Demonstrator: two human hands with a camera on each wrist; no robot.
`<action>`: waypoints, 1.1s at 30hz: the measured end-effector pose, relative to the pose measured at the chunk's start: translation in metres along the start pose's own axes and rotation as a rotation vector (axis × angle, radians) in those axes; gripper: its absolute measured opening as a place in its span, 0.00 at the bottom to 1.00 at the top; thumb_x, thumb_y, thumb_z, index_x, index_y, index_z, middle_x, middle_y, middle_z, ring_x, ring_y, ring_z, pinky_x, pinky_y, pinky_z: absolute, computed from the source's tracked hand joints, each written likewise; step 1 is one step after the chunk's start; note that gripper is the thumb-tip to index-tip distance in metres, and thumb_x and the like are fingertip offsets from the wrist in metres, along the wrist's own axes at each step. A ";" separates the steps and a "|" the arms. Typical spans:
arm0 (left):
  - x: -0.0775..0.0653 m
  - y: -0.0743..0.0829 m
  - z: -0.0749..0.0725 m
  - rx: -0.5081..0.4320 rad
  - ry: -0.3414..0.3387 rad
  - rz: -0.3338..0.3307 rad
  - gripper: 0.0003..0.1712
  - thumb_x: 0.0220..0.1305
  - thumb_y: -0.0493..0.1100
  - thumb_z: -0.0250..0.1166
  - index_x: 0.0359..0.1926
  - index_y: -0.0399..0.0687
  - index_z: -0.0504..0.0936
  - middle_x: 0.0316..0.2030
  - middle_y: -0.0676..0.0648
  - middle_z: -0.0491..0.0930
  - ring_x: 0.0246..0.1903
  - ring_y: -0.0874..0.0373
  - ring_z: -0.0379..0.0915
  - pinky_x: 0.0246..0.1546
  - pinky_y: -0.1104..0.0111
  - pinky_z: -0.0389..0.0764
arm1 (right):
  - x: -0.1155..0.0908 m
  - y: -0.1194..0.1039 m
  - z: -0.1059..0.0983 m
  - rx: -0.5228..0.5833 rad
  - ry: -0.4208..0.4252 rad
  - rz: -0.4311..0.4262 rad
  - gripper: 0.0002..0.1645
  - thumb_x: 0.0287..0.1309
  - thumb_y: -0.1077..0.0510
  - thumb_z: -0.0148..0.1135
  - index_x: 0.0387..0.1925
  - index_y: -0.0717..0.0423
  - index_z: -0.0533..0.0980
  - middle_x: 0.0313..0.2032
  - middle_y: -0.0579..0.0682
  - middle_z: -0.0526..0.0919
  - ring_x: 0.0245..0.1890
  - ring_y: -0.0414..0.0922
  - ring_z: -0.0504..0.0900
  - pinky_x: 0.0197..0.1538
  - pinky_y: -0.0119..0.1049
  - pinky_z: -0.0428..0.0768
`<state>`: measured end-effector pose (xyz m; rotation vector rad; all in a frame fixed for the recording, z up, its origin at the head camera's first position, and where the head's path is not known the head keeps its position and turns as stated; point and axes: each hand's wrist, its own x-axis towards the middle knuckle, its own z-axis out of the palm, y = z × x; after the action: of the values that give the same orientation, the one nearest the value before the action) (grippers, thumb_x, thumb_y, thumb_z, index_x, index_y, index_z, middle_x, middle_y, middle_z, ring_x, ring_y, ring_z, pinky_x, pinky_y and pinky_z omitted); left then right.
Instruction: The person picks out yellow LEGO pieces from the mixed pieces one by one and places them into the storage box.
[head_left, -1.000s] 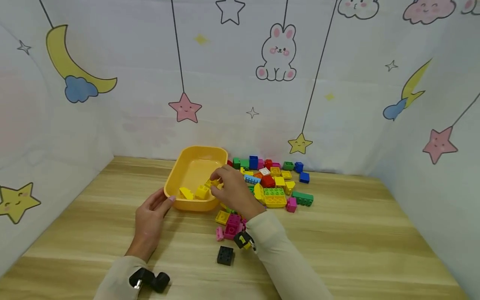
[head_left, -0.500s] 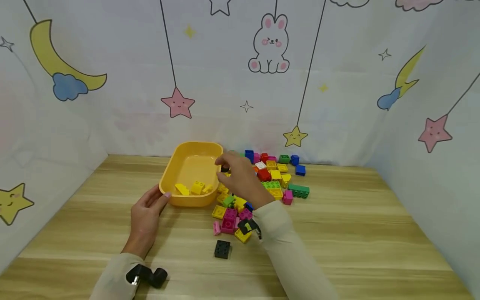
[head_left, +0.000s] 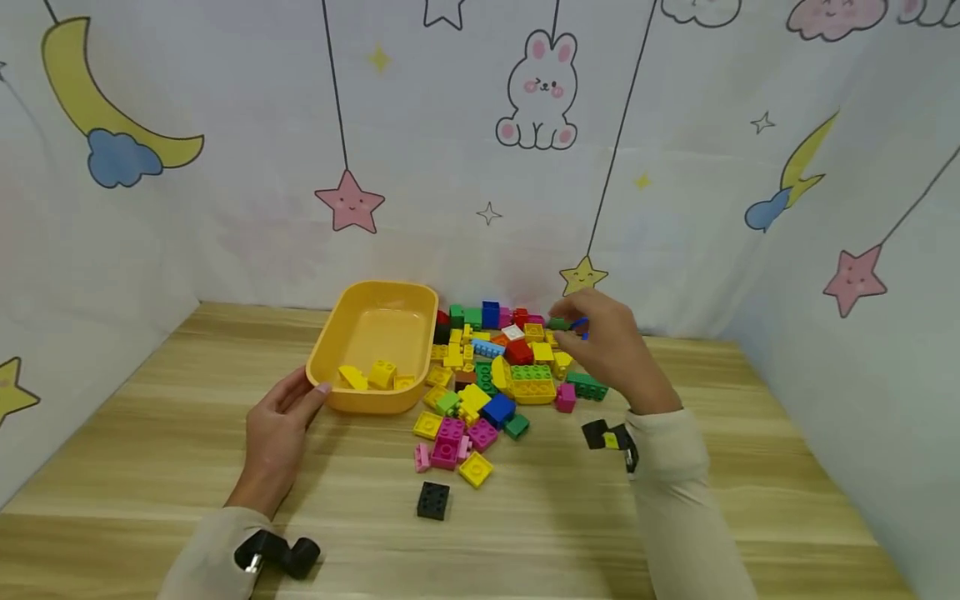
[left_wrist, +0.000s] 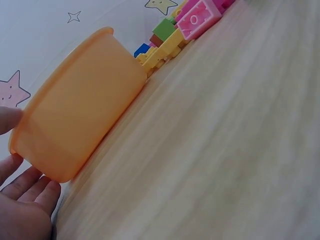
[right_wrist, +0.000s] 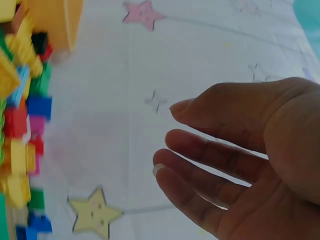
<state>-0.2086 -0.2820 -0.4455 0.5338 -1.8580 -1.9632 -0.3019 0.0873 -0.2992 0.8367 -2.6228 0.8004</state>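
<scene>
My left hand [head_left: 272, 442] holds the near-left corner of a yellow plastic bin [head_left: 375, 402], thumb at the rim and fingers against the outer wall [left_wrist: 85, 105] in the left wrist view. A few yellow toy bricks [head_left: 382, 374] lie at the bin's near end. Over the right side of a brick pile hovers my right hand [head_left: 611, 346]. Its fingers are apart and loosely bent, and the right wrist view shows nothing between thumb and fingers. Below it are yellow, green and blue bricks, partly hidden by the hand.
Mixed toy bricks [head_left: 532, 390] spread to the right of the bin. Pink bricks [head_left: 450, 442] and a black brick [head_left: 432, 501] lie nearer the front of the wooden table [head_left: 525, 533]. A white printed cloth [head_left: 435, 167] stands behind and at both sides.
My right hand has left the bin and moved right across the bricks to the pile's far right side. The left hand stays at the bin's corner. The head view has shifted slightly.
</scene>
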 end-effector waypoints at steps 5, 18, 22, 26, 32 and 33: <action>0.001 0.008 -0.005 -0.032 0.005 0.014 0.34 0.63 0.43 0.71 0.68 0.39 0.72 0.65 0.36 0.72 0.52 0.68 0.76 0.41 0.93 0.78 | -0.002 0.023 -0.011 -0.010 0.001 0.094 0.11 0.61 0.68 0.66 0.46 0.64 0.80 0.45 0.61 0.82 0.45 0.59 0.83 0.50 0.57 0.86; 0.005 0.007 -0.005 -0.090 0.004 -0.008 0.35 0.62 0.42 0.71 0.68 0.40 0.72 0.66 0.37 0.71 0.52 0.68 0.75 0.40 0.92 0.79 | 0.009 0.024 0.023 -0.055 -0.263 0.095 0.07 0.57 0.68 0.69 0.39 0.66 0.84 0.39 0.59 0.85 0.39 0.55 0.81 0.46 0.51 0.87; 0.005 0.005 -0.002 -0.101 0.000 -0.016 0.34 0.62 0.42 0.72 0.68 0.41 0.72 0.66 0.36 0.71 0.51 0.68 0.76 0.40 0.92 0.79 | 0.010 0.025 0.041 -0.072 -0.388 0.149 0.08 0.56 0.69 0.69 0.39 0.65 0.85 0.38 0.57 0.86 0.37 0.52 0.80 0.46 0.48 0.86; 0.005 0.004 -0.001 -0.113 -0.002 -0.021 0.35 0.61 0.43 0.72 0.68 0.41 0.72 0.67 0.36 0.70 0.52 0.67 0.76 0.40 0.92 0.79 | 0.011 0.024 0.059 -0.112 -0.481 0.159 0.12 0.55 0.70 0.69 0.43 0.65 0.84 0.43 0.58 0.86 0.42 0.53 0.81 0.52 0.49 0.86; 0.003 0.002 0.001 -0.109 -0.008 -0.029 0.36 0.61 0.44 0.73 0.68 0.41 0.72 0.68 0.36 0.70 0.53 0.65 0.76 0.40 0.92 0.79 | 0.009 0.022 0.077 -0.211 -0.506 0.162 0.16 0.53 0.72 0.70 0.46 0.66 0.84 0.47 0.58 0.86 0.47 0.54 0.81 0.57 0.50 0.84; 0.003 0.001 0.001 -0.106 -0.009 -0.031 0.36 0.61 0.44 0.73 0.68 0.42 0.72 0.68 0.36 0.69 0.54 0.65 0.75 0.40 0.92 0.79 | 0.008 0.022 0.079 -0.219 -0.510 0.171 0.17 0.53 0.72 0.71 0.46 0.65 0.84 0.47 0.58 0.86 0.46 0.54 0.81 0.57 0.49 0.84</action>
<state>-0.2115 -0.2831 -0.4442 0.5255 -1.7493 -2.0730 -0.3288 0.0528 -0.3696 0.8510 -3.1886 0.3531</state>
